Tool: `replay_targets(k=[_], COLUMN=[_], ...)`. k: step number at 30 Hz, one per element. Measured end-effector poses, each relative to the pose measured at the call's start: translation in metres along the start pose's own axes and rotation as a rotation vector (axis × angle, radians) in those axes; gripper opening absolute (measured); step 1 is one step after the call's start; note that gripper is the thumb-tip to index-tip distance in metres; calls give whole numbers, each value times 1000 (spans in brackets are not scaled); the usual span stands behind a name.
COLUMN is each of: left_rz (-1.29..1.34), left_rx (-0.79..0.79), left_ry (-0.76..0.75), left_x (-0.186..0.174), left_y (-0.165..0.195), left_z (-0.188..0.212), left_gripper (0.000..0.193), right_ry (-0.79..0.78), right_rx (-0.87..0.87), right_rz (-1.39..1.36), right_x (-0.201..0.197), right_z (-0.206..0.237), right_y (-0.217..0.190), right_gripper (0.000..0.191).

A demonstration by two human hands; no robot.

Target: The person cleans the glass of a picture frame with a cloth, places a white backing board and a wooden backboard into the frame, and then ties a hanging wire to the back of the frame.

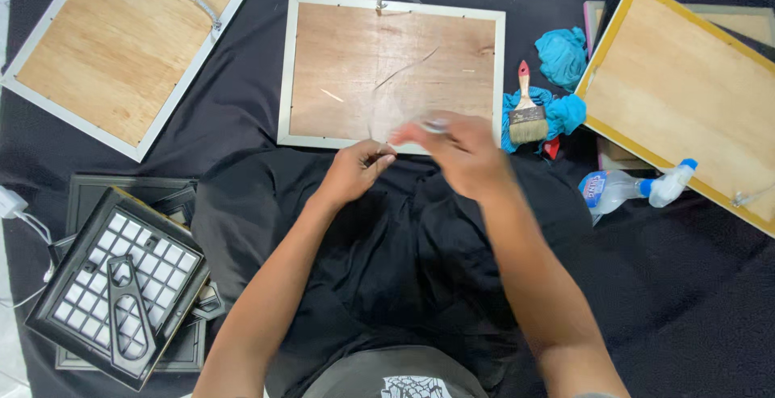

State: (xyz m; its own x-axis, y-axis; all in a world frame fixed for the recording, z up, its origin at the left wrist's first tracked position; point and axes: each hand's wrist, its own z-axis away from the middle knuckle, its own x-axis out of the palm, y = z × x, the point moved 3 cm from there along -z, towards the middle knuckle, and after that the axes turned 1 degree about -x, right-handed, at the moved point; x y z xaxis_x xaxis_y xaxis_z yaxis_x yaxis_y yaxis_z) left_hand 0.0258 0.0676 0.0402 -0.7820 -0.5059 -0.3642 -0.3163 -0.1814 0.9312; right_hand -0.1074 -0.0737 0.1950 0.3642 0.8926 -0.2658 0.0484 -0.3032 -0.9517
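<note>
My left hand [359, 168] pinches one end of a thin wire [378, 123] at the near edge of a silver-framed picture frame [391, 71] lying face down with its plywood back up. My right hand [456, 148] is blurred, close to the left hand, with its fingers closed on a small pale object at the frame's lower edge. The wire loops up over the plywood back.
Another face-down silver frame [121, 47] lies at the far left, a yellow-edged one [686, 91] at the right. A paintbrush [526, 111] rests on blue cloths [561, 59]. A spray bottle [634, 188] lies on its side. Dark grid frames [121, 285] are stacked at the lower left.
</note>
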Motion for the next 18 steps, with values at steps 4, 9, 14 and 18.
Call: replay_targets(k=[4,9,14,18], left_rz=[-7,-87,-346,-424], left_rx=[-15,-44,232,132], left_ry=[72,71,155,164], left_x=[10,12,11,9], left_y=[-12,-25,-34,-50], left_z=[-6,-10,-16,-21], left_gripper=[18,17,13,14], right_ry=[166,409,529,647], right_rx=[-287,-560,-471,-439], right_rz=[-302,-289,255,168], right_x=[-63,-161,-245,-242], right_z=[67,198,287,304], right_y=[-44,-34,4,8], right_gripper=[18,16,20,35])
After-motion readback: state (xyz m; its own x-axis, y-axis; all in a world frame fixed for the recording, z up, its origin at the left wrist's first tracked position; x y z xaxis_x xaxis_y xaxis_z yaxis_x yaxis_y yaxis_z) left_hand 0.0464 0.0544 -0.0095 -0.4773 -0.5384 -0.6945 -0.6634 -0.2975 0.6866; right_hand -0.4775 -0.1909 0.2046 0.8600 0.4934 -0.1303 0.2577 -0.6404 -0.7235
